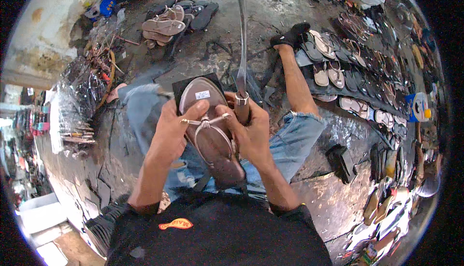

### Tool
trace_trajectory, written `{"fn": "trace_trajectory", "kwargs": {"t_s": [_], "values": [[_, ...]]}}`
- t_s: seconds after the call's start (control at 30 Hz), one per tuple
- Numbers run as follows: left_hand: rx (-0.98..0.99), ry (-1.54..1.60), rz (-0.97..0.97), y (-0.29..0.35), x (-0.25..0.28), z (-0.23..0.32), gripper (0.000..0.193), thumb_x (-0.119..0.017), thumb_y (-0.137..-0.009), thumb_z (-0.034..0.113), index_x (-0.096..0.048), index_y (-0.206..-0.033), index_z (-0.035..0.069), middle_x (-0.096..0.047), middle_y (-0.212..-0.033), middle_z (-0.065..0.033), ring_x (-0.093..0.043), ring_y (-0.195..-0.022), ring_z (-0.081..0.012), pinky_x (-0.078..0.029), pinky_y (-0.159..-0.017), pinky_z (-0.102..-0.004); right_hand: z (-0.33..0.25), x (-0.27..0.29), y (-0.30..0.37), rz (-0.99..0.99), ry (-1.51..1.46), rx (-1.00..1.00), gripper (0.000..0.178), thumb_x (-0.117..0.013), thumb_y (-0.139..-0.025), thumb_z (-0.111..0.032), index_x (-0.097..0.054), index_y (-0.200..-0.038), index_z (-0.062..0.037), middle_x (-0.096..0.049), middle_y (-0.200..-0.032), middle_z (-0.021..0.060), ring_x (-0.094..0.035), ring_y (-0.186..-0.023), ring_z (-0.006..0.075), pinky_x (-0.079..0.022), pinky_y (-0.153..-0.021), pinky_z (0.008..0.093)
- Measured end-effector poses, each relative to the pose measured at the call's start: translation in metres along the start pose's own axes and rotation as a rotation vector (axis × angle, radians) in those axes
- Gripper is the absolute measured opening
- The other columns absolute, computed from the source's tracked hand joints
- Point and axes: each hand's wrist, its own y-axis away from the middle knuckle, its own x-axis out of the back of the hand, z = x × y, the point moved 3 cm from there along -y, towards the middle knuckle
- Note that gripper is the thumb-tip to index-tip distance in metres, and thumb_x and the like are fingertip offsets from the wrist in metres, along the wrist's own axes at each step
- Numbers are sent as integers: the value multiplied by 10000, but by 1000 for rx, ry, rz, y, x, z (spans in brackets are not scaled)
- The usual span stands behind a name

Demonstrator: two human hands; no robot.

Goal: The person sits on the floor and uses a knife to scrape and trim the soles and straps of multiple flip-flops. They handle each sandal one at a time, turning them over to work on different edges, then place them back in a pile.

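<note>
In front of my lap I hold a brown thong sandal (214, 141) with shiny metallic straps and a small white label on its footbed. My left hand (169, 133) is closed on the sandal's left edge, its thumb pressed on the footbed by the strap. My right hand (253, 135) grips the other edge, thumb at the strap's knot. That same hand also keeps a long tool (243, 38) upright, with a narrow metal blade and a brown handle. Behind the sandal's toe shows a flat black sheet (183, 85); how the two are joined is hidden.
Several sandals lie piled (164, 26) at the far left. Rows of sandals (338, 75) stand on the right, near a blue-and-white container (417, 107) with a yellow cap. A black block (342, 163) sits right of my knee. Clear plastic bags (79, 92) lie left.
</note>
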Motion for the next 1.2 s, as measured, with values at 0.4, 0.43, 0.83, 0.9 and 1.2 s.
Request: {"fn": "trace_trajectory", "kwargs": {"t_s": [0.4,0.43,0.83,0.9,1.2], "values": [[288,71,-11,43,28,-20,422,-729,-939,225,-563,-1244,-15,-692,-1055,-54,-699,-890,-145,-632,-743,-320,11,68,209,-309,498,-483,240,-587,-980,-327,-604,-1015,-90,-606,-710,184,-608,-630,418,-478,-584,439],[292,74,6,44,28,-22,419,-727,-940,225,-564,-1243,-15,-693,-1054,-51,-696,-895,-142,-632,-744,-317,7,69,215,-307,495,-498,245,-590,-978,-337,-601,-1004,-94,-608,-713,188,-616,-644,424,-483,-592,446],[384,-294,-135,19,36,-13,457,-810,-880,305,-604,-1139,-10,-682,-1024,-56,-634,-880,-120,-525,-765,-278,31,43,57,-476,699,-290,332,-586,-988,-421,-588,-1017,-90,-633,-685,203,-626,-674,454,-469,-584,530],[381,-401,-79,17,33,-11,471,-815,-873,315,-606,-1152,-1,-683,-1013,-50,-629,-875,-109,-523,-766,-267,16,41,28,-560,707,-330,393,-544,-1002,-464,-626,-1036,-81,-637,-678,221,-629,-667,464,-479,-615,562],[298,-716,-33,9,17,3,517,-790,-882,309,-584,-1214,-28,-667,-1131,-105,-647,-1002,-181,-533,-876,-317,42,22,-51,-569,382,-147,388,-462,-1040,-337,-689,-1051,-23,-725,-943,203,-698,-893,411,-544,-832,512]]}}
